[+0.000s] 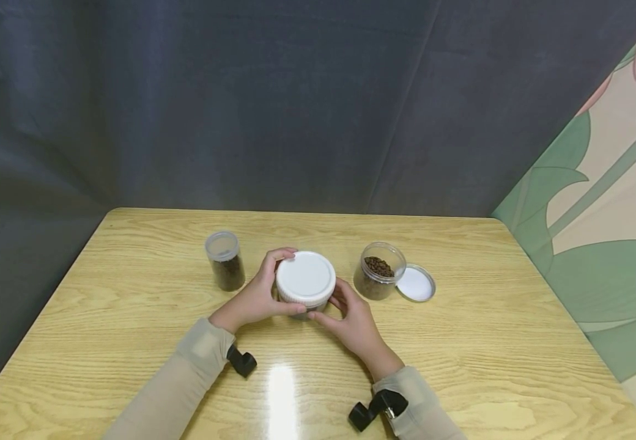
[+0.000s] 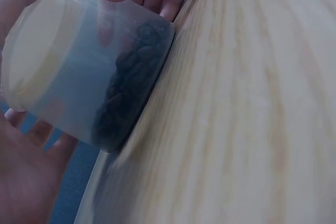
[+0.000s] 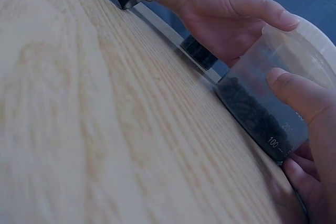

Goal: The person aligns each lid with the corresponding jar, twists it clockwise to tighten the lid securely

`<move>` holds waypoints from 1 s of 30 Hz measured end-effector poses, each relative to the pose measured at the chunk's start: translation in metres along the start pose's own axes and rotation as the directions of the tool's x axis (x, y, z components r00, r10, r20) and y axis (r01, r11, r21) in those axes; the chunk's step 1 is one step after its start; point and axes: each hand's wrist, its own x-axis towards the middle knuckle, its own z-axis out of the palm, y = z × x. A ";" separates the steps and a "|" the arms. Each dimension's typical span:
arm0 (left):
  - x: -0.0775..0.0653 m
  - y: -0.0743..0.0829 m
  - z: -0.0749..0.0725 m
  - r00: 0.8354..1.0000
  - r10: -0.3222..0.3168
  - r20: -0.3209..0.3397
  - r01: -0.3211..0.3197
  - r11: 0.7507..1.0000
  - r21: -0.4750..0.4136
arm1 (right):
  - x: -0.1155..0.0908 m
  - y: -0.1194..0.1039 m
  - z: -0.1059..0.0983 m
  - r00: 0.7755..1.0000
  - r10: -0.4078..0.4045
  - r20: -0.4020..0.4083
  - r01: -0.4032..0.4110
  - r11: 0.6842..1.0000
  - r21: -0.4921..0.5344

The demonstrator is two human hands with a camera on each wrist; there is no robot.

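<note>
A wide clear jar point(image 2: 84, 72) with a white screw lid point(image 1: 306, 276) stands on the table between both hands. Dark pellets point(image 3: 247, 106) cover its bottom, and measuring marks show on its wall in the right wrist view. My left hand point(image 1: 258, 297) curves round the lid and upper side, its thumb along the near edge. Lower down, my right hand point(image 1: 354, 322) grips the jar from the right, with the thumb on the near wall. The tips of both thumbs lie close together in the head view.
Left of the hands stands a tall clear jar point(image 1: 225, 263) with dark contents and a translucent top. To the right is an uncovered jar point(image 1: 375, 284) of brown pellets, with a silver-rimmed white lid point(image 1: 417, 283) lying beside it. A dark curtain point(image 1: 296, 110) hangs behind the table.
</note>
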 end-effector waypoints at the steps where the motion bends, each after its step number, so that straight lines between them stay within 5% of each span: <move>1: 0.000 0.000 0.000 1.000 -0.002 0.004 0.002 1.000 -0.001 | 0.000 0.000 0.000 1.000 0.005 0.000 -0.005 1.000 0.000; 7: -0.002 -0.001 -0.002 1.000 -0.013 0.027 0.014 1.000 -0.018 | 0.000 -0.003 0.001 0.999 0.037 0.003 -0.037 0.999 -0.012; 14: -0.003 -0.005 -0.003 0.999 -0.035 0.032 0.038 0.996 -0.079 | -0.003 -0.036 -0.002 0.999 0.027 0.022 -0.026 1.000 -0.007; 21: -0.003 -0.011 -0.004 0.997 -0.080 0.003 0.080 0.993 -0.087 | -0.004 -0.036 -0.001 0.999 0.044 0.019 -0.044 0.999 -0.001; 30: -0.003 -0.016 -0.006 0.999 -0.042 0.004 0.043 0.994 -0.096 | -0.004 -0.037 -0.002 0.999 0.048 0.024 -0.048 0.999 0.000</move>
